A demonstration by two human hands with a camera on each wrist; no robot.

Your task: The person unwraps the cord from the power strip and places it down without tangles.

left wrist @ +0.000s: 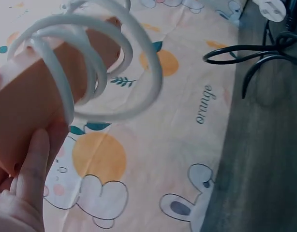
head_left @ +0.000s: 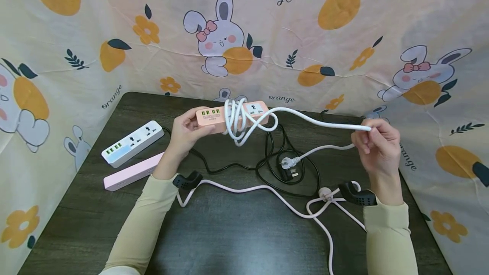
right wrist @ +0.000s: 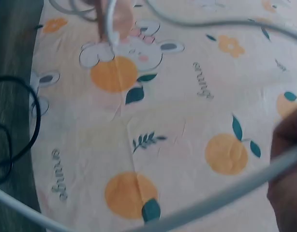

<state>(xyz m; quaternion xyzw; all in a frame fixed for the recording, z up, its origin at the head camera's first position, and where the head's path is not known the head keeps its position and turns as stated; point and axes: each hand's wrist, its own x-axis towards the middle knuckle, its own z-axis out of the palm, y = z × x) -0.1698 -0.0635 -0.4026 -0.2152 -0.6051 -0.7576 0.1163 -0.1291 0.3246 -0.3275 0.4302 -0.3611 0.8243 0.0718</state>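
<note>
My left hand (head_left: 185, 133) grips one end of a peach power strip (head_left: 211, 117), fingers behind and thumb in front, above the far part of the table. A white cord (head_left: 317, 123) is wound in several loose loops round the strip's middle; the left wrist view shows these loops (left wrist: 151, 63) standing off its surface. Over on the right, my right hand (head_left: 382, 145) pinches the cord, which stretches across from the strip. From that hand the cord's tail sags back to a white plug (head_left: 289, 163). In the right wrist view the cord (right wrist: 211, 200) crosses close to the camera.
A white power strip (head_left: 133, 143) and a pink power strip (head_left: 133, 172) lie at the left of the dark table (head_left: 244, 241). A black cord (head_left: 237, 165) coils beneath the white plug beside a black plug (head_left: 292, 174). A pale pink cord (head_left: 244, 190) winds across the front.
</note>
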